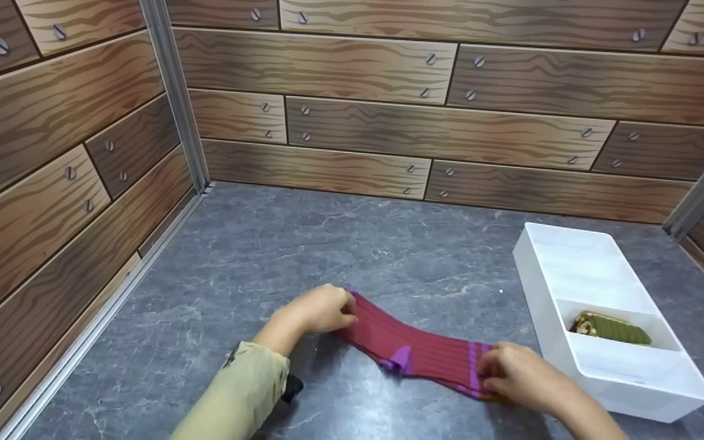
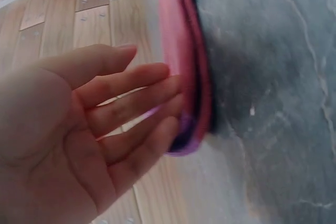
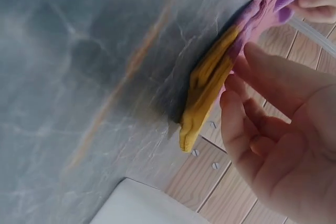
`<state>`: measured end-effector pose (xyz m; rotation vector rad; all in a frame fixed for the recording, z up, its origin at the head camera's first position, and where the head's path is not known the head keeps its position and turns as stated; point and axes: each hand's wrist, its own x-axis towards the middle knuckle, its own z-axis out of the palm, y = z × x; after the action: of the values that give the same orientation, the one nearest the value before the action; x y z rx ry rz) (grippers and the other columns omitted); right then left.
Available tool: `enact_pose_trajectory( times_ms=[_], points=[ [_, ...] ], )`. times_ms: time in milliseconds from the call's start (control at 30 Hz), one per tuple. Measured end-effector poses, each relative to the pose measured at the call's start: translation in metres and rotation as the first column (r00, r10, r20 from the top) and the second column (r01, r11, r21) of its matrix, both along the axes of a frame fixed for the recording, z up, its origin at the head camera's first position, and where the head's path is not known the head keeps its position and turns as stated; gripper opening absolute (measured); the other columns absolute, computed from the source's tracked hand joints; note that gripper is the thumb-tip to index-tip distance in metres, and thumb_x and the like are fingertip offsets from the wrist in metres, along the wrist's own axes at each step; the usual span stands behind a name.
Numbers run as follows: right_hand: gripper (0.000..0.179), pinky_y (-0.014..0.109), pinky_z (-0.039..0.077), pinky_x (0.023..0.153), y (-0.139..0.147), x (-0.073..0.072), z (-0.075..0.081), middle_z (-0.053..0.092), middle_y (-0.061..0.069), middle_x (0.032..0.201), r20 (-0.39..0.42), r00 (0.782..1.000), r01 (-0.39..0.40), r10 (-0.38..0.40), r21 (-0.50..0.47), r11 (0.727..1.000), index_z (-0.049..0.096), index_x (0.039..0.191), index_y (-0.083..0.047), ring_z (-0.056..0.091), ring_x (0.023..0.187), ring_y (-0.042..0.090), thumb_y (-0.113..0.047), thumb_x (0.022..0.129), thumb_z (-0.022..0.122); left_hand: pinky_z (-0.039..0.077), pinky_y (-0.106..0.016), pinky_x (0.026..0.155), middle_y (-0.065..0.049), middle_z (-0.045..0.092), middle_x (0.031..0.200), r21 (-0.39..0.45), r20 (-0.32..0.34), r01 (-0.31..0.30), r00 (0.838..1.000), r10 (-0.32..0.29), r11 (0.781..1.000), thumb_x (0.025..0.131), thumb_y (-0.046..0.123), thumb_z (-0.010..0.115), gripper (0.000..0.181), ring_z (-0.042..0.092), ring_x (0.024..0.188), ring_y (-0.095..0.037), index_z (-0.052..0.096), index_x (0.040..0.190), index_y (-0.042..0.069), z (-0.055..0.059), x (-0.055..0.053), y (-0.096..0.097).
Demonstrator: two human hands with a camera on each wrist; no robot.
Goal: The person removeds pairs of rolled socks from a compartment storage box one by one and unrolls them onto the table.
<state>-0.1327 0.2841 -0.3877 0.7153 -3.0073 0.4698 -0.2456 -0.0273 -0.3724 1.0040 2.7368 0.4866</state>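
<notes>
Left hand (image 1: 321,308) loose, thumb apart, fingertips touching one end of red sock (image 1: 440,355). Sock lies on grey table (image 1: 327,232) between hands. Right hand (image 1: 520,374) fingers loosely bent against striped end. White box (image 1: 549,308) far right, green roll (image 1: 615,329) inside.

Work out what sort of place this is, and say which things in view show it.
Probably a staged work booth rather than an ordinary room: plank-patterned walls meet at metal corner strips around a grey marbled surface, which bears a divided white tray.
</notes>
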Motion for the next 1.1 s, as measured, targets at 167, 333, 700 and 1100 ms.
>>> enact_pose_trajectory(
  times_ms=[167,333,700,1100],
  points=[
    [0.012,0.032,0.046,0.059,-0.002,-0.009,0.000,0.058,-0.002,0.073,-0.046,0.997,0.060,-0.060,0.018,0.998,0.069,0.074,-0.012,0.055,0.066,0.015,-0.003,0.067,0.066,0.044,-0.025,0.061,0.003,0.060,0.069,-0.077,0.058,0.027,0.998,-0.023,0.997,0.082,0.029,0.063,0.021,0.051,0.062,-0.010,0.068,0.079,0.009,0.009,0.014,-0.002],
    [0.022,0.035,0.046,0.059,-0.003,-0.018,0.003,0.057,0.003,0.072,-0.035,0.997,0.067,-0.065,0.054,0.996,0.072,0.082,-0.006,0.054,0.066,0.019,0.003,0.067,0.060,0.041,-0.024,0.057,0.005,0.053,0.064,-0.175,0.107,0.055,0.994,-0.037,0.983,0.081,0.033,0.063,0.025,0.046,0.058,-0.009,0.065,0.073,0.009,0.019,0.030,0.003],
    [0.031,0.035,0.039,0.058,-0.012,-0.049,0.011,0.056,0.006,0.068,0.070,0.985,0.151,-0.156,0.074,0.986,0.067,0.078,-0.003,0.044,0.063,0.019,0.012,0.059,0.048,0.037,-0.024,0.050,0.005,0.048,0.058,-0.251,0.246,0.154,0.965,-0.091,0.956,0.081,0.045,0.060,0.038,0.043,0.051,-0.009,0.057,0.062,0.011,0.030,0.056,0.018],
    [0.045,0.053,0.044,0.081,-0.011,-0.077,0.008,0.061,0.027,0.100,0.095,0.971,0.213,-0.217,0.051,0.976,0.059,0.110,0.007,0.056,0.092,0.042,0.009,0.066,0.052,0.035,-0.017,0.046,0.009,0.047,0.051,-0.189,0.175,0.404,0.911,-0.374,0.895,0.084,0.044,0.058,0.042,0.040,0.047,-0.005,0.060,0.057,0.012,0.024,0.080,0.058]
  ],
)
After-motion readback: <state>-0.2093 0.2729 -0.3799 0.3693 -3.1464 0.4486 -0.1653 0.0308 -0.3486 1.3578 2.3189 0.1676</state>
